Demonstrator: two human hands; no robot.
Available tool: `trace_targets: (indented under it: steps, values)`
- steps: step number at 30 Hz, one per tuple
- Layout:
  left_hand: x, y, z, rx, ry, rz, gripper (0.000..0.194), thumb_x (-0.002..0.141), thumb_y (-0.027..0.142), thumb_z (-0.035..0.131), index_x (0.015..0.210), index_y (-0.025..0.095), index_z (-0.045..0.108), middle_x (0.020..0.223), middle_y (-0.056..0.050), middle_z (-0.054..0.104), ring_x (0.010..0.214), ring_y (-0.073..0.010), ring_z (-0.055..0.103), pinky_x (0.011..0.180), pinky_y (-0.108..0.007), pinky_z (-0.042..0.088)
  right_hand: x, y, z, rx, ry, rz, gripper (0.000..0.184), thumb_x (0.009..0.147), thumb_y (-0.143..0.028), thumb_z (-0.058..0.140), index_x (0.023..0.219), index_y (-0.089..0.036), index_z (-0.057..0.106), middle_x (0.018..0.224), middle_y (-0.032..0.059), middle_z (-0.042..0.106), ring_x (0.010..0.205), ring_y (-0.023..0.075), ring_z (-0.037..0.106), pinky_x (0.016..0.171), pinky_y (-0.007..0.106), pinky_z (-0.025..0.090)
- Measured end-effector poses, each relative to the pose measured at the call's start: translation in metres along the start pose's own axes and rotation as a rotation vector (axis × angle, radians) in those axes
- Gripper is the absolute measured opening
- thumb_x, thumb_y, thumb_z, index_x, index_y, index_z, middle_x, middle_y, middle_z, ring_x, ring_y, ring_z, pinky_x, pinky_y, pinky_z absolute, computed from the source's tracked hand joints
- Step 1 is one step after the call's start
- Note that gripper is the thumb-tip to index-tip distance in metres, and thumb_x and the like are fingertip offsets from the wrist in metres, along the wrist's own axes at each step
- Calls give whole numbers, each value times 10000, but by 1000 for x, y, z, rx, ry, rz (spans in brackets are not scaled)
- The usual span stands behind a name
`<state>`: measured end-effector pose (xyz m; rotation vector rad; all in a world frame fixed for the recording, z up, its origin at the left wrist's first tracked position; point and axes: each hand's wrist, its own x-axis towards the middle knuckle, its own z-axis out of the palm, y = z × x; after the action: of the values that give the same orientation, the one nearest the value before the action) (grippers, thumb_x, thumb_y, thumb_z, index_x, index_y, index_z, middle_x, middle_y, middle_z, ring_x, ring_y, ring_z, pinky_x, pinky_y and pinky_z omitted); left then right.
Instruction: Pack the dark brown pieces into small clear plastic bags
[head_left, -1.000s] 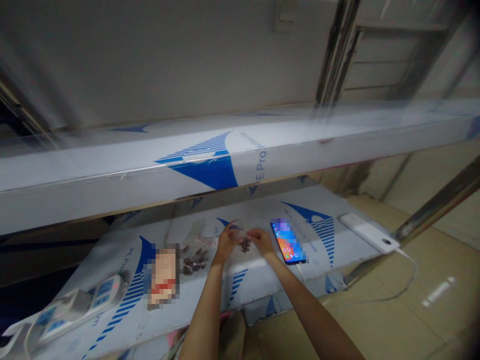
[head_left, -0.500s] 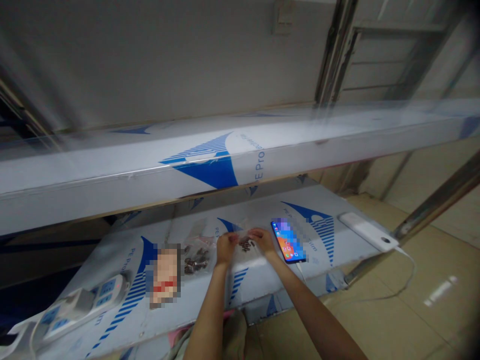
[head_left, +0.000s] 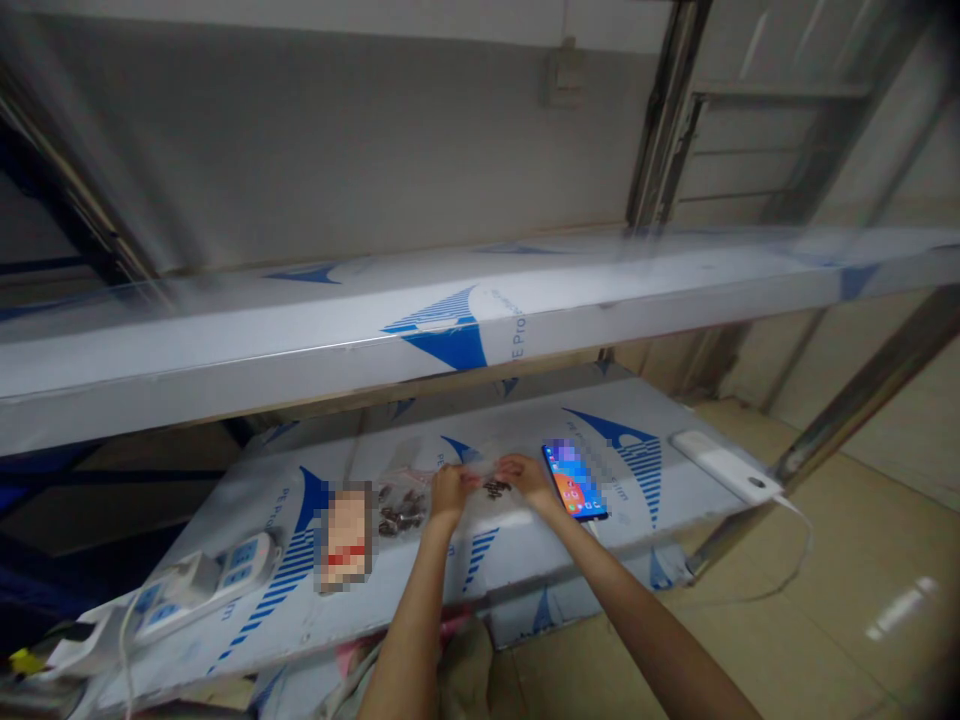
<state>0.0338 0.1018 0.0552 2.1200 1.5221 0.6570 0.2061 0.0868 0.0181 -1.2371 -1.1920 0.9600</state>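
My left hand (head_left: 451,490) is closed, its fingertips pinching the edge of a small clear plastic bag (head_left: 484,470). From the other side my right hand (head_left: 523,476) pinches the same bag, also closed. Between and just below the fingers lies a small cluster of thin dark pieces, perhaps screws (head_left: 496,488); whether they are inside the bag or under it I cannot tell. Left of my left hand, a second clear bag with larger dark brown pieces (head_left: 399,512) rests on the table. Close to my right hand is a lit smartphone (head_left: 574,485) with a cable at its lower end.
The low table (head_left: 517,570) is covered in printed protective film. A blurred-out flat item (head_left: 346,540) lies left of the bags. A power strip (head_left: 210,585) stands at the left, a white device (head_left: 724,468) with a cord at the right edge. A film-covered shelf (head_left: 322,375) crosses behind the table.
The camera view has shifted slightly. Both hands stay at nearly the same spot, still pinching the bag over the dark pieces.
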Motion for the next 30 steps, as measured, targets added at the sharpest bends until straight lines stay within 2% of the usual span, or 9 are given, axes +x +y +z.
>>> trace_targets:
  steps: [6,10,15,20,23,30]
  values:
    - [-3,-5,19,29,124,-81,161,653,244,621,758,129,665,755,-100,645,767,-194,562,682,-269,375,8,22,1,-146,38,-13,162,522,-244,636,651,-146,636,638,74,664,607,194,608,590,305,480]
    - [1,-9,29,61,97,-77,149,633,248,644,736,142,659,764,-89,644,795,-198,555,692,-264,370,11,35,-3,-127,43,-13,160,514,-241,645,645,-148,641,660,79,667,627,200,614,616,302,477]
    - [7,-5,28,75,31,-2,103,634,244,647,697,164,660,750,-69,638,820,-193,545,698,-249,360,13,39,-13,-131,29,22,197,486,-282,668,626,-147,643,659,74,668,634,197,615,641,314,478]
    - [6,0,24,109,3,-62,160,657,265,633,755,141,656,789,-84,630,836,-182,546,704,-239,361,10,35,-18,-158,-44,31,248,466,-311,693,642,-144,640,662,66,662,635,186,607,626,299,470]
    - [3,7,17,122,-20,-37,156,677,264,617,770,145,658,805,-80,629,841,-170,545,721,-231,357,6,28,-20,-173,-64,38,252,478,-318,693,645,-140,632,661,62,657,636,179,600,613,284,459]
    - [-14,22,-8,211,-85,-37,176,707,302,579,798,180,667,853,-84,618,878,-193,531,765,-266,347,-17,-11,-22,-160,-111,38,226,525,-302,663,677,-138,632,684,60,653,641,172,591,616,277,449]
